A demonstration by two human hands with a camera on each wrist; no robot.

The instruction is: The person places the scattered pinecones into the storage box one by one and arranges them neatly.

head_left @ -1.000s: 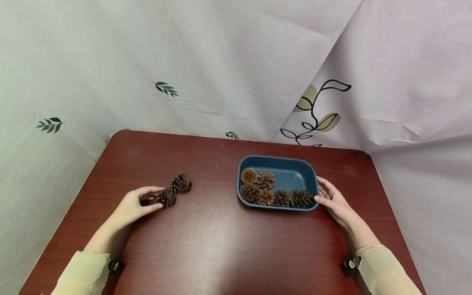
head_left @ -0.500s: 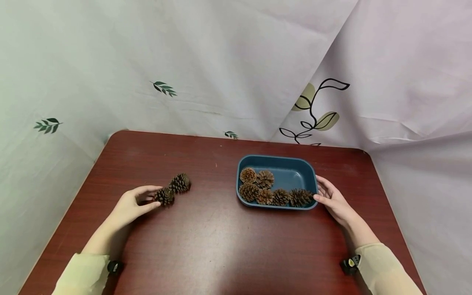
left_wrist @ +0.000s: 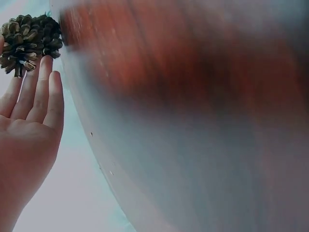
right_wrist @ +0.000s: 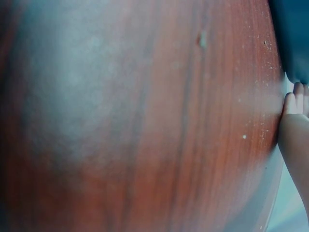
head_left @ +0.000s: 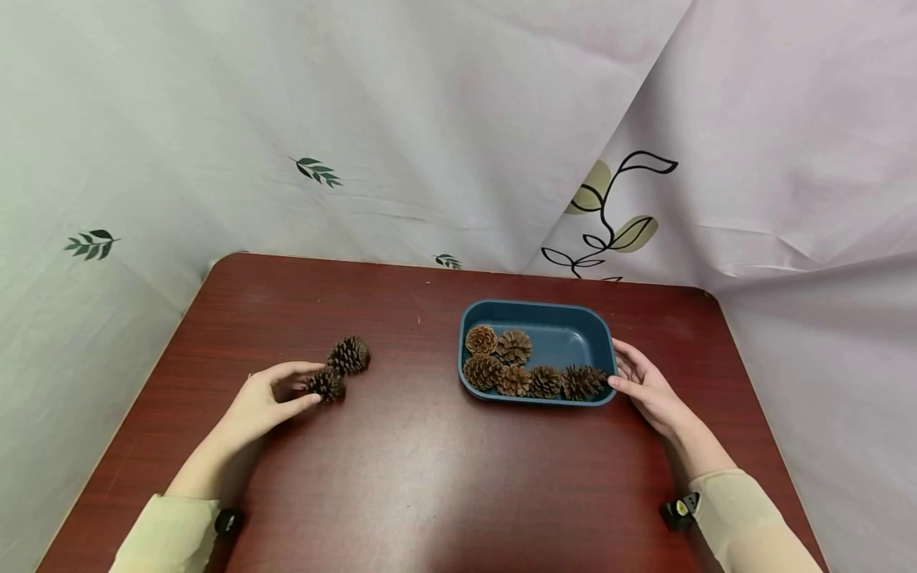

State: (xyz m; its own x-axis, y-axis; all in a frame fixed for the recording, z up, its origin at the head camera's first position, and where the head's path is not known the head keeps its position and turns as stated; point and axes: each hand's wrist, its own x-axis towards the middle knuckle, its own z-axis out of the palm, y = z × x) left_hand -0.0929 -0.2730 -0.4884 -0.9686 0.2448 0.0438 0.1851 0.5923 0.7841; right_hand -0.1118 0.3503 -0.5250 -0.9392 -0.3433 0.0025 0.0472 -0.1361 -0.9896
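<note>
My left hand (head_left: 259,402) pinches a brown pine cone (head_left: 327,385) between thumb and fingers on the left of the table. Directly behind that cone, seemingly against it, lies a second pine cone (head_left: 349,355). In the left wrist view the held pine cone (left_wrist: 21,44) shows at the upper left above the fingers (left_wrist: 41,94). On the right, my right hand (head_left: 648,390) holds the end of a blue rectangular container (head_left: 533,401), thumb at its rim and fingers along the outer wall. Several pine cones (head_left: 515,380) lie inside, along its left and front. The right wrist view catches only the container's dark side (right_wrist: 294,38).
The dark red wooden table (head_left: 401,469) has rounded far corners. White cloth (head_left: 401,143) with leaf prints hangs behind it and along both sides. A small dark device (head_left: 228,522) sits at the left wrist, another (head_left: 679,511) at the right.
My left hand shifts slightly left, then back right, and the pine cone between its fingers moves with it. The right hand and the container stay put; the head view drifts a little.
</note>
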